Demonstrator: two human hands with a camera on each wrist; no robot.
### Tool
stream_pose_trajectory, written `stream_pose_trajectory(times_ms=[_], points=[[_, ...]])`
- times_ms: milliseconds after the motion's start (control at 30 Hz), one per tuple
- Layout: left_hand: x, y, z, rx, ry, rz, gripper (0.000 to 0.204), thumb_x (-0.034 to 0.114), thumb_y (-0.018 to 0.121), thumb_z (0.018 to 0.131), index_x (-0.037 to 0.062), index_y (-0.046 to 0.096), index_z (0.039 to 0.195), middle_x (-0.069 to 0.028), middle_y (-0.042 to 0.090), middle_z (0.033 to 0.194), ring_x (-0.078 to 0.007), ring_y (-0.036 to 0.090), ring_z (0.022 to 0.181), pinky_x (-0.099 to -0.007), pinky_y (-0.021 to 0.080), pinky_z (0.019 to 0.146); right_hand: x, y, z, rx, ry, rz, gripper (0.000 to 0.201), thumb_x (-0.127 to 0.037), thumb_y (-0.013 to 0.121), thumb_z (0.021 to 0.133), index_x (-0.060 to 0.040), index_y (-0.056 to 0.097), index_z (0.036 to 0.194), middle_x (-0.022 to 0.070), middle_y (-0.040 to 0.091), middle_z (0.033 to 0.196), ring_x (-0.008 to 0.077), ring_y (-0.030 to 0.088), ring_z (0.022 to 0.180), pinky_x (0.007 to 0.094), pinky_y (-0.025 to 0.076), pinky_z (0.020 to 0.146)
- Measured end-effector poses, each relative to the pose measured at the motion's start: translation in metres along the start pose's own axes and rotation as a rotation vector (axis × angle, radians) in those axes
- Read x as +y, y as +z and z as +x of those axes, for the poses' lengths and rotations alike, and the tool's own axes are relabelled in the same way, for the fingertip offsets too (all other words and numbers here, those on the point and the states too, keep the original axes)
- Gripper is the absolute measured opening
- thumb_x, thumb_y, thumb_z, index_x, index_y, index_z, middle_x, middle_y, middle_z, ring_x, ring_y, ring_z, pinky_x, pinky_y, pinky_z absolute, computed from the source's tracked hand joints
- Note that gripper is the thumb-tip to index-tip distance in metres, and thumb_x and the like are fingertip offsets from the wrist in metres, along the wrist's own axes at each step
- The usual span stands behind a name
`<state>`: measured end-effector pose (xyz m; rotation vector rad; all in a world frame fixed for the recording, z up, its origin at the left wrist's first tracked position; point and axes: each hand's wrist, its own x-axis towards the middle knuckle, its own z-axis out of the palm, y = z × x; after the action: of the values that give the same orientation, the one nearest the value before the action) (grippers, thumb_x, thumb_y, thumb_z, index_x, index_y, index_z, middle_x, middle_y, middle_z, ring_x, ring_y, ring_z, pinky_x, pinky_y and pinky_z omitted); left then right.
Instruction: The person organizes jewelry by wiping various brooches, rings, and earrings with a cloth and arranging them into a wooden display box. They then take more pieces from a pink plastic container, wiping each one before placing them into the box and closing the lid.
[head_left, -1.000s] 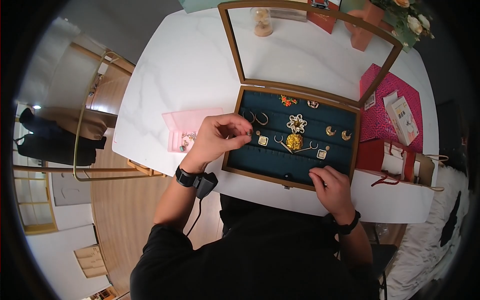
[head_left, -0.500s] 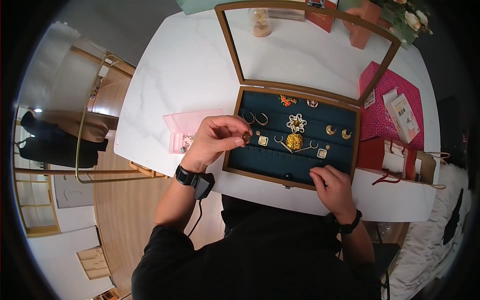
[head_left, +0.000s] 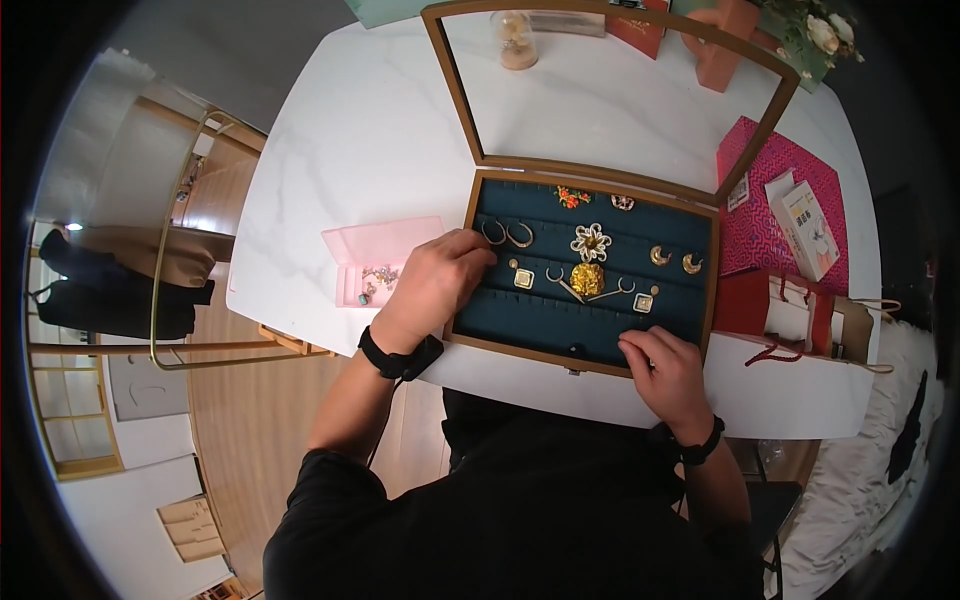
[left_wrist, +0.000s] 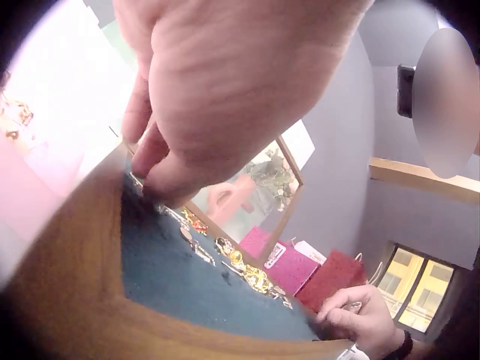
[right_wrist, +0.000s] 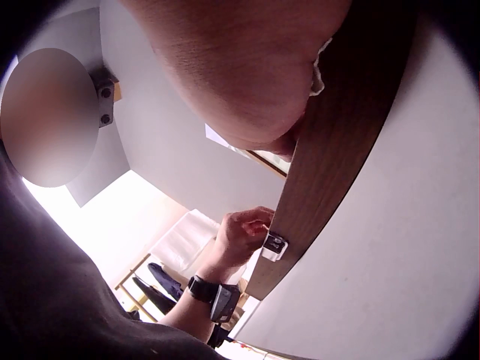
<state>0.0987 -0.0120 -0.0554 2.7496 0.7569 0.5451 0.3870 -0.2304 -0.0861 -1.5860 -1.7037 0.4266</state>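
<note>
A wooden case (head_left: 590,368) lined with dark green fabric holds gold hoops (head_left: 519,235), square earrings (head_left: 523,278), a flower-shaped piece (head_left: 591,242) and a yellow piece (head_left: 587,279). The left hand (head_left: 432,285) reaches over the case's left edge, fingers bent down to the lining; in the left wrist view, its thumb and finger pinch something small and dark (left_wrist: 151,201), mostly hidden. Loosely curled, the right hand (head_left: 665,380) rests at the case's front right edge, with no object visible in it.
The case's glass lid (head_left: 612,172) stands raised behind. A pink box (head_left: 350,285) with small jewellery lies left of the left hand. At the right are a pink patterned bag (head_left: 745,240), a white carton (head_left: 806,235) and a red bag (head_left: 742,303).
The left hand has turned palm down and lowered to the case's left part, and the small brown round piece between its fingertips is hidden in the head view. The right hand stays in place.
</note>
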Motion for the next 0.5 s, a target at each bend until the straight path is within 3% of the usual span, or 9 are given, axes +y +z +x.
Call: stream_pose_trajectory(times_ms=[200, 367, 500], points=[[0.001, 0.0003, 0.001, -0.021, -0.016, -0.061, 0.02, 0.002, 0.083, 0.083, 0.0028, 0.077, 0.102, -0.0129, 0.075, 0.106, -0.0354, 0.074, 0.096, -0.0416, 0.062, 0.084, 0.0004, -0.0003, -0.0006, -0.008, 0.007, -0.002, 0.008, -0.006, 0.079, 0.097, -0.0022, 0.076, 0.103, 0.011, 0.072, 0.085, 0.0293, 0.072, 0.069, 0.0368, 0.056, 0.06], [0.0063, -0.0016, 0.0012, -0.027, -0.163, -0.105, 0.026, 0.006, 0.086, 0.084, 0.0018, 0.079, 0.109, -0.0139, 0.075, 0.107, -0.0362, 0.074, 0.097, -0.0428, 0.062, 0.086, 0.0, -0.0002, -0.0004, -0.007, 0.002, -0.004, 0.008, -0.006, 0.078, 0.098, -0.002, 0.076, 0.104, 0.0111, 0.072, 0.085, 0.029, 0.072, 0.069, 0.0366, 0.056, 0.06], [0.0036, 0.0016, 0.001, -0.013, -0.118, -0.091, 0.028, 0.006, 0.086, 0.084, 0.0018, 0.079, 0.111, -0.0142, 0.075, 0.108, -0.0363, 0.074, 0.097, -0.0427, 0.062, 0.086, -0.0009, -0.0006, 0.0001, -0.013, 0.016, -0.005, 0.008, -0.006, 0.078, 0.098, -0.0018, 0.076, 0.104, 0.0109, 0.072, 0.085, 0.0284, 0.072, 0.069, 0.0363, 0.056, 0.06]])
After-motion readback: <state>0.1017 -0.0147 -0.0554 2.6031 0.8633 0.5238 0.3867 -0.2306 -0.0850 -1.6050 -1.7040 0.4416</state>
